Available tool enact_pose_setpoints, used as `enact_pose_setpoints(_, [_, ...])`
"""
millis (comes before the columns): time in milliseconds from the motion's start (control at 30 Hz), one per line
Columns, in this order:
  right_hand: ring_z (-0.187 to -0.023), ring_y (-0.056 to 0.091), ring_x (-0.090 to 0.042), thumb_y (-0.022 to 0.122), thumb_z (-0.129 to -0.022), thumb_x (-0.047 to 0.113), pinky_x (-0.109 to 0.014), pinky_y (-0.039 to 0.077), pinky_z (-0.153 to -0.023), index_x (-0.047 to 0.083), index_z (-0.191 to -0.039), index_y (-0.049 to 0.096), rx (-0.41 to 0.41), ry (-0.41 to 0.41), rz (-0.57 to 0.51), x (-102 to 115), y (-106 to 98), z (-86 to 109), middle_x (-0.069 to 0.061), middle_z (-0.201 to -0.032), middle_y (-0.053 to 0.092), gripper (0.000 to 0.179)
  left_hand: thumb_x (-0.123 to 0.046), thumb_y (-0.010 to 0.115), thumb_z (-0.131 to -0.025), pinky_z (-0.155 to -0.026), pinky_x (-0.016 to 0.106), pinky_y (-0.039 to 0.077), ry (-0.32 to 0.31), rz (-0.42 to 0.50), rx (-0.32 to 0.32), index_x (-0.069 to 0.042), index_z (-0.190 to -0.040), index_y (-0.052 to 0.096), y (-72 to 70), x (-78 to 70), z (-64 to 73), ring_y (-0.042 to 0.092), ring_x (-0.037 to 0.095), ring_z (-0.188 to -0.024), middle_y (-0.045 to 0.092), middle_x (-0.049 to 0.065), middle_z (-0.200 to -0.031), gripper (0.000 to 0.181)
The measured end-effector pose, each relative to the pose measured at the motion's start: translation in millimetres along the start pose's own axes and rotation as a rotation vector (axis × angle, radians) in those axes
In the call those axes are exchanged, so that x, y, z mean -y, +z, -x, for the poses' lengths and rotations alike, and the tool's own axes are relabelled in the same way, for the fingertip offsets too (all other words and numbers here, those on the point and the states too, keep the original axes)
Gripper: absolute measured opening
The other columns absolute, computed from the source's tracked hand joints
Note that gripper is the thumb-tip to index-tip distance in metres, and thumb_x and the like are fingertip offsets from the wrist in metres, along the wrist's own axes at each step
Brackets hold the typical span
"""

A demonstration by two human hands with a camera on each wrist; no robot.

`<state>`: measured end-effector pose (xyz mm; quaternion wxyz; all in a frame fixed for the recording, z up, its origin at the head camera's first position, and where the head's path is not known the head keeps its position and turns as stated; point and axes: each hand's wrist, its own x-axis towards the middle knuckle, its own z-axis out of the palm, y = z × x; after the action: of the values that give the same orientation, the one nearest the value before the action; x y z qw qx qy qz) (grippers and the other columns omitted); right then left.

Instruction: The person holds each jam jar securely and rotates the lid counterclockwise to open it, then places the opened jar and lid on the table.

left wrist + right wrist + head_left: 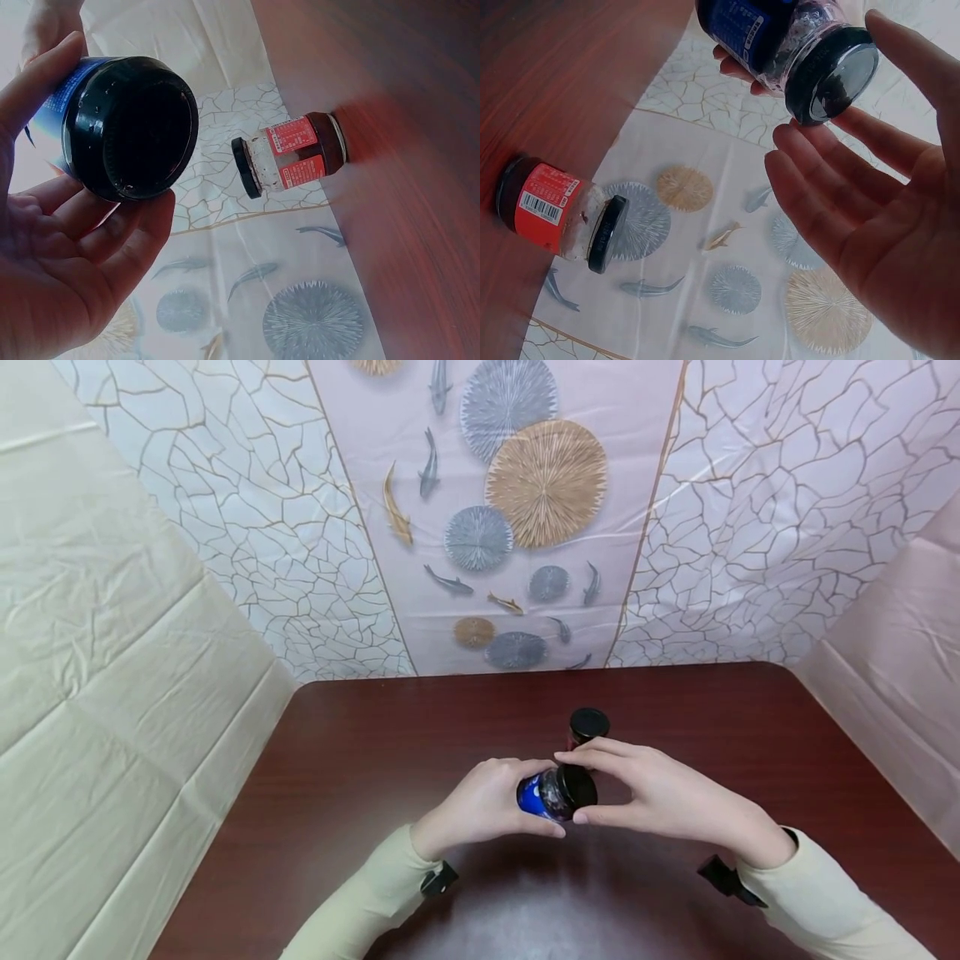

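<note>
My left hand (487,799) holds a glass jar with a blue label (534,795) round its body, thumb on one side and fingers on the other. The jar is tilted, its dark base (139,127) facing the left wrist camera and its black lid (578,787) pointing toward my right hand (660,789). The right thumb and fingertips span the lid's rim; the palm stays apart from it. In the right wrist view the lid (832,75) sits on the jar's mouth, with dark contents behind the glass.
A second jar with a red label (544,202) and black lid (589,723) stands upright on the dark red-brown table (360,735), just beyond the hands. Patterned cloth (480,610) hangs behind the table's far edge, and pale cloth (142,693) covers the left side.
</note>
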<state>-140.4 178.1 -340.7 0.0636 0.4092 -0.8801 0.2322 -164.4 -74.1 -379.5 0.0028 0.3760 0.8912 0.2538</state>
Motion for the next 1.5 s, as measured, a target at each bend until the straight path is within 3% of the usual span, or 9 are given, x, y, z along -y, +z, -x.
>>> enact_pose_setpoints(400, [-0.121, 0.058, -0.014, 0.077, -0.09, 0.04, -0.043, 0.053, -0.093, 0.021, -0.139, 0.06, 0.042, -0.033, -0.031, 1.8, -0.5, -1.6, 0.007, -0.135, 0.057, 0.056, -0.058, 0.084, -0.075, -0.073, 0.015, 0.047, -0.002, 0.037, 0.006, -0.014, -0.14, 0.06, 1.8, 1.7, 1.4, 0.062, 0.002, -0.088, 0.072, -0.002, -0.113, 0.082])
enact_pose_setpoints(667, [-0.126, 0.056, -0.018, 0.074, -0.088, 0.051, -0.046, 0.051, -0.095, 0.028, -0.147, 0.052, 0.03, 0.028, -0.009, 3.6, -0.6, 0.8, 0.005, -0.142, 0.055, 0.067, -0.055, 0.085, -0.074, -0.074, 0.014, 0.047, 0.019, 0.016, -0.011, -0.014, -0.137, 0.062, -1.1, 1.9, 0.2, 0.063, 0.002, -0.089, 0.072, -0.004, -0.11, 0.079])
enact_pose_setpoints(833, [-0.12, 0.06, -0.016, 0.073, -0.089, 0.052, -0.043, 0.053, -0.092, 0.025, -0.145, 0.055, 0.015, 0.04, -0.013, 4.0, -1.9, -0.7, 0.004, -0.138, 0.057, 0.064, -0.055, 0.085, -0.075, -0.074, 0.014, 0.048, 0.007, 0.029, 0.001, -0.013, -0.137, 0.062, -4.1, 1.2, -1.0, 0.063, 0.003, -0.09, 0.072, -0.004, -0.111, 0.078])
enact_pose_setpoints(1100, [-0.111, 0.06, -0.009, 0.072, -0.092, 0.046, -0.037, 0.054, -0.088, 0.022, -0.139, 0.059, 0.028, -0.005, -0.047, 2.5, -0.9, -5.2, 0.009, -0.13, 0.057, 0.054, -0.055, 0.085, -0.075, -0.072, 0.013, 0.047, 0.016, 0.04, 0.005, -0.013, -0.138, 0.062, -4.7, 2.3, -1.3, 0.061, 0.001, -0.086, 0.072, -0.004, -0.109, 0.079])
enact_pose_setpoints(1300, [-0.116, 0.059, -0.013, 0.075, -0.091, 0.041, -0.039, 0.054, -0.091, 0.021, -0.138, 0.06, 0.033, -0.05, -0.036, 2.9, -1.1, -5.1, 0.007, -0.133, 0.057, 0.053, -0.055, 0.085, -0.074, -0.071, 0.013, 0.046, 0.01, 0.041, 0.009, -0.015, -0.137, 0.062, -3.1, 1.9, -1.0, 0.06, 0.001, -0.084, 0.072, -0.006, -0.105, 0.078])
enact_pose_setpoints(1500, [-0.129, 0.054, -0.021, 0.07, -0.091, 0.052, -0.047, 0.052, -0.094, 0.028, -0.147, 0.051, 0.06, 0.035, -0.041, 5.0, -0.7, -2.4, 0.005, -0.143, 0.053, 0.064, -0.055, 0.086, -0.074, -0.071, 0.013, 0.047, -0.003, 0.056, 0.011, -0.013, -0.137, 0.062, -3.2, 2.5, -0.3, 0.062, 0.0, -0.086, 0.072, -0.005, -0.109, 0.078])
